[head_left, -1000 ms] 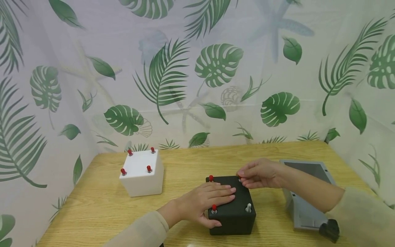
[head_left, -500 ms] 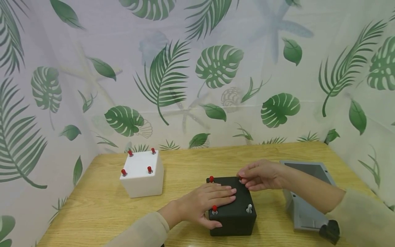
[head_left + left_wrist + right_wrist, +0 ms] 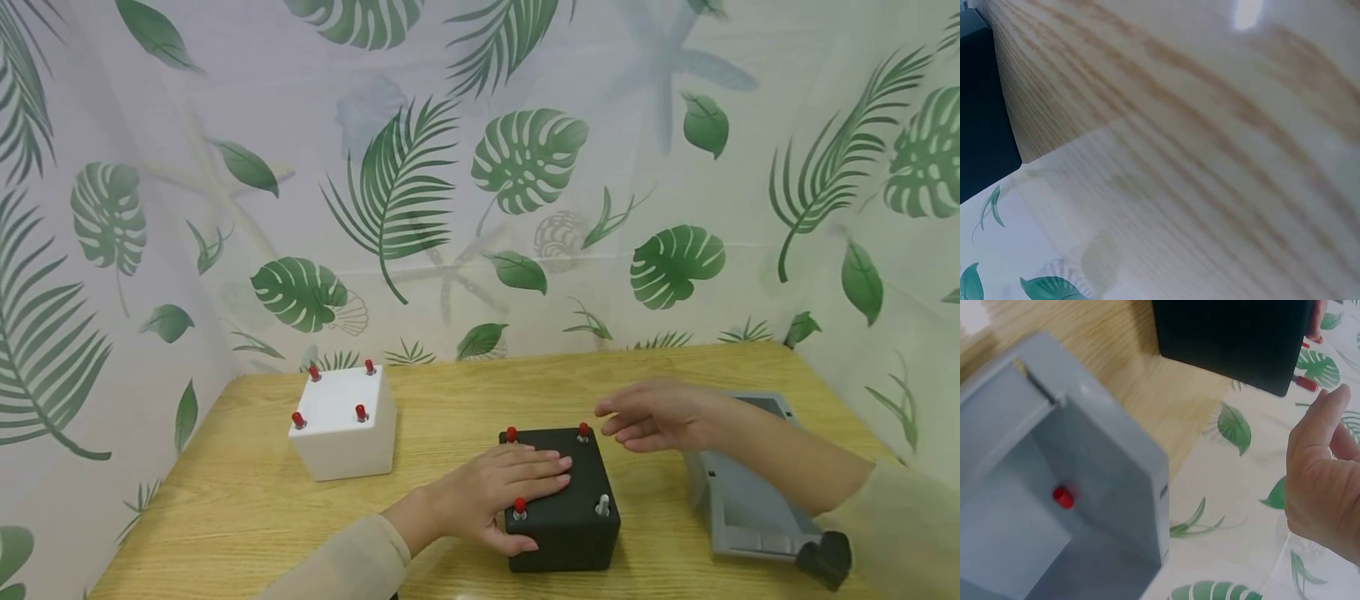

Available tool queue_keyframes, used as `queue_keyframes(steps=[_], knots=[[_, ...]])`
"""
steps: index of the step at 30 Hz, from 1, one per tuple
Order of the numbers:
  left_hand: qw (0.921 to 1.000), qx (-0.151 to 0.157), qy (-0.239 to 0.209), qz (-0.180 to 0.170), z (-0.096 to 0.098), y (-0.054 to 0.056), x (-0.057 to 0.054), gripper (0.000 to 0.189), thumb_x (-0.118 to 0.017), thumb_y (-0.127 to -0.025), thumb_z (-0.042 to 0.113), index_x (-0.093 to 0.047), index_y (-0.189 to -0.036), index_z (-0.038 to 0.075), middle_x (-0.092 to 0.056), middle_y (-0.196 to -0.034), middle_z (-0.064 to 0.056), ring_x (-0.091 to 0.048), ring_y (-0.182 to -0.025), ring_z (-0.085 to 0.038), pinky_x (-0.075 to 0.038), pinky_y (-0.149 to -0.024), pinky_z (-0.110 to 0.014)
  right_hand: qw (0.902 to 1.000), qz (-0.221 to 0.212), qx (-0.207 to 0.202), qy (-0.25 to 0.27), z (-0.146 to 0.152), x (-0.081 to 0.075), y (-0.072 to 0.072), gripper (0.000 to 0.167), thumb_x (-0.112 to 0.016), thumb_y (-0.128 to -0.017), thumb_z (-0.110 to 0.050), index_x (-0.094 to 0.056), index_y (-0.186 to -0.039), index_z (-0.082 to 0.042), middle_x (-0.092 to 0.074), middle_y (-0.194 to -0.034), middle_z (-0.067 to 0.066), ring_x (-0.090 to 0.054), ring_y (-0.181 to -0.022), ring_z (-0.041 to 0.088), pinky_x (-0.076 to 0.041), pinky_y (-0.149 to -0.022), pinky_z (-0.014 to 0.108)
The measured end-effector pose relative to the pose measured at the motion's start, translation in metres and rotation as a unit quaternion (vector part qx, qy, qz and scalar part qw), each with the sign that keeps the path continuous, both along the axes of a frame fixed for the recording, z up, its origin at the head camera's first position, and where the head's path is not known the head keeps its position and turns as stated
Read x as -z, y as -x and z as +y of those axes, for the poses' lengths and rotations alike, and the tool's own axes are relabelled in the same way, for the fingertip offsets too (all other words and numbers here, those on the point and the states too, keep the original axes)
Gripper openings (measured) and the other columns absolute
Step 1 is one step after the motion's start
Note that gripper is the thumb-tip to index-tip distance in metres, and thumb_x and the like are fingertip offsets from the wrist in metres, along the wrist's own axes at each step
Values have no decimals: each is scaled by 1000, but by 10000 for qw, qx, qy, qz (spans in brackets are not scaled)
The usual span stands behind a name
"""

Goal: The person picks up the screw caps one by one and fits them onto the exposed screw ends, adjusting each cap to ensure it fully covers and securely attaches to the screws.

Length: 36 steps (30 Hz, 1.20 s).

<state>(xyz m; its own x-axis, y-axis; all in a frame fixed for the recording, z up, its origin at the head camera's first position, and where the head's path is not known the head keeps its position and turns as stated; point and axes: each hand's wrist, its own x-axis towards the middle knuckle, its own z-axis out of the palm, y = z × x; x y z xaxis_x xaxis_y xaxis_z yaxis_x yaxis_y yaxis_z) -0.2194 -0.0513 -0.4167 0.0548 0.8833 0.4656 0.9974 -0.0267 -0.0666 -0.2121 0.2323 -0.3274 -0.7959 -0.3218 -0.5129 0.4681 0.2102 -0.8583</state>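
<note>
My left hand (image 3: 510, 492) rests flat on top of a black box (image 3: 564, 546), fingers stretched across it and thumb at its left side. Red caps cover three of the box's metal posts: far left (image 3: 512, 433), near left (image 3: 520, 505) and far right (image 3: 583, 430). At the near right corner a metal post (image 3: 602, 505) stands bare. Just right of the far right cap, my right hand (image 3: 660, 415) hangs in the air with relaxed fingers, holding nothing. A single red cap (image 3: 1063, 497) lies inside a grey bin (image 3: 1116, 406) in the right wrist view.
A white box (image 3: 348, 450) with red caps on its top corners stands at the back left of the wooden table (image 3: 225, 517). The grey bin sits to the right, partly under my right forearm. A leaf-patterned cloth (image 3: 450, 208) hangs behind.
My right hand has let go of the far right red cap and moved right, away from it; the cap stays on its post. The left hand has stayed in place.
</note>
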Motion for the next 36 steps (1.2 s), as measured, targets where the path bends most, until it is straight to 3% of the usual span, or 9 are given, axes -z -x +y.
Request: queue_keyframes(steps=[9, 27, 36], knots=[[10000, -40, 54, -12, 1, 1, 0, 76, -71, -77, 41, -47, -138, 2, -45, -144, -11, -36, -137, -17, -26, -113, -28, 9998, 77, 63, -188, 28, -4, 1, 24, -59, -93, -25, -62, -105, -4, -69, -81, -1, -66, -70, 7, -56, -70, 24], [10000, -3, 66, -14, 0, -1, 1, 76, -72, -76, 40, -47, -137, 3, -45, -144, -11, -36, -137, -17, -26, -113, -29, 9999, 40, -46, -127, 77, 5, 0, 22, -59, -94, -22, -61, -106, -4, -70, -84, 1, -68, -74, 10, -56, -73, 27], [10000, 31, -36, 13, 1, 0, 2, 73, -66, -81, 42, -46, -138, 2, -44, -145, -11, -34, -138, -17, -27, -113, -30, 9971, 183, 16, -738, 98, 7, 2, 35, -59, -93, -21, -55, -117, 4, -68, -84, 1, -67, -76, 12, -57, -74, 29]])
